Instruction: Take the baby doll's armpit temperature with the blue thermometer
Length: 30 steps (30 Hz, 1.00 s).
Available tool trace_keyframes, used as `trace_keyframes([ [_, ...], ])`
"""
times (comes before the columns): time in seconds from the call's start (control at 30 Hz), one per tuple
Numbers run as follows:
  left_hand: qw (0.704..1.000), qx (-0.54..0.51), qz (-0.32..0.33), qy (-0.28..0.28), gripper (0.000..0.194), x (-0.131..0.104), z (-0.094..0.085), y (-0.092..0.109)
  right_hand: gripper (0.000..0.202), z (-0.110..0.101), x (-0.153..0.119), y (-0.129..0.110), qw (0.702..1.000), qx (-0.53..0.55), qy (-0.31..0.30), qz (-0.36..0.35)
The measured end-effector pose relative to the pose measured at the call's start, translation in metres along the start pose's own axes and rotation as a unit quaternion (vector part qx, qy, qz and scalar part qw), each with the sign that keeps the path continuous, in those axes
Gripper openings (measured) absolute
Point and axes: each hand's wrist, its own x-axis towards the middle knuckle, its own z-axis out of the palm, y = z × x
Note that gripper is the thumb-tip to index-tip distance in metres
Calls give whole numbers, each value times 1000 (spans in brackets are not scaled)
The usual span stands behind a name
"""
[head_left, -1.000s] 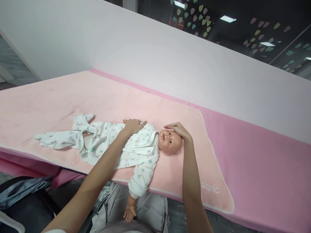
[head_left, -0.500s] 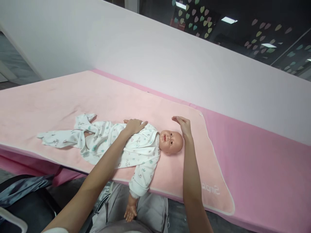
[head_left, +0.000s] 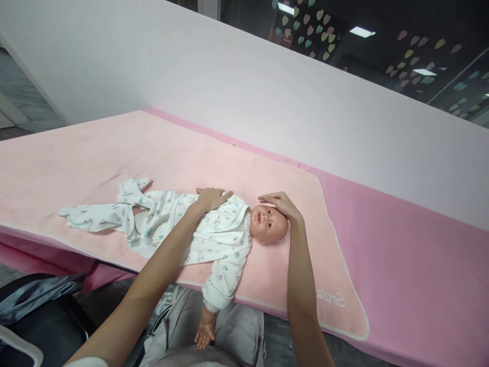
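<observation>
A baby doll lies on its back across a pale pink mat, its head to the right and its legs to the left. It wears a white printed baby outfit that lies open and loose around the legs. My left hand rests on the doll's chest and far arm, fingers stretched out. At the far side of the doll's head, my right hand curves over it with the fingers extended; whether the palm touches is hard to see. One doll arm hangs over the near edge.
Bright pink cloth covers the table under and beside the mat. A white wall runs along the back, below a dark window with heart stickers. A black chair with a grey garment stands at lower left.
My right hand has moved left and slightly toward me, from beyond the doll's head to over its far side. My left hand stays on the chest.
</observation>
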Motion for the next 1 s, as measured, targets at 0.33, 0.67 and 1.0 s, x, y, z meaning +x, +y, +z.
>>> trace_keyframes([
  [0.33,1000,6,14,2,70,-4,-2,2,22,-3,0,4,995,-83,-40,31],
  [0.67,998,-19,-20,-58,73,1,-3,0,30,-10,-6,0,996,-52,-77,16],
  [1.0,999,-10,-6,-45,67,0,-2,-1,30,-5,-3,-2,998,-40,-45,-24],
])
